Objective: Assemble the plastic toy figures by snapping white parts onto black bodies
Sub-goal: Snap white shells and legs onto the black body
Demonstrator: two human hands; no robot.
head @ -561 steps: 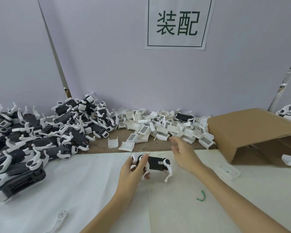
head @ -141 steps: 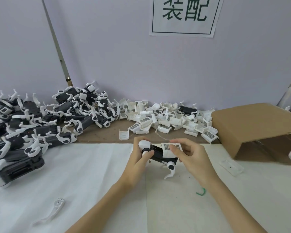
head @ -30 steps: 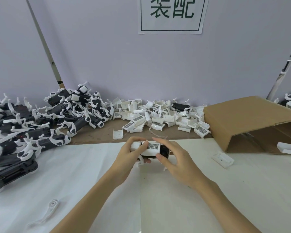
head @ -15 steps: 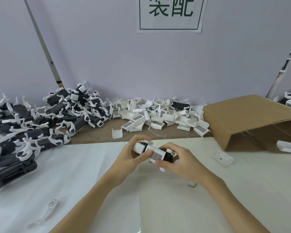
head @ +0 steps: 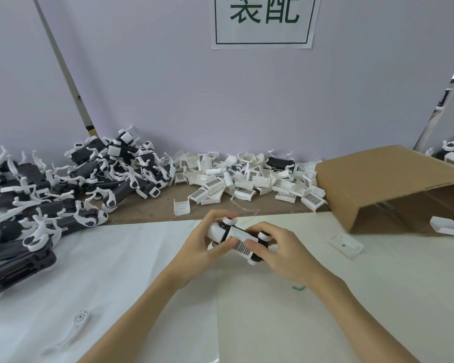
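Between the two hands, just above the tabletop (head: 116, 271), sits the toy figure (head: 237, 241), held tilted with its far end raised toward 11 o'clock. The left hand (head: 202, 244) has its grip curled round the upper end, thumb laid along the near side and fingers wrapped over the top. The right hand (head: 281, 250) pinches the lower end, thumb pressed on the white cover, fingers curved over the far side. The figure has a black body mostly hidden under a white cover panel (head: 240, 244) bearing a dark grid of slots, with round white joints showing at its corners.

Outward at 12 o'clock, against the wall, lies a heap of loose white covers (head: 247, 179). At 10 o'clock spreads a large pile of black bodies with white legs (head: 63, 195). A cardboard box (head: 383, 184) lies on its side at 2 o'clock, a single white part (head: 346, 243) just before it. One white leg piece (head: 71, 328) lies alone at 7 o'clock. A paper sign (head: 264, 22) hangs on the wall.
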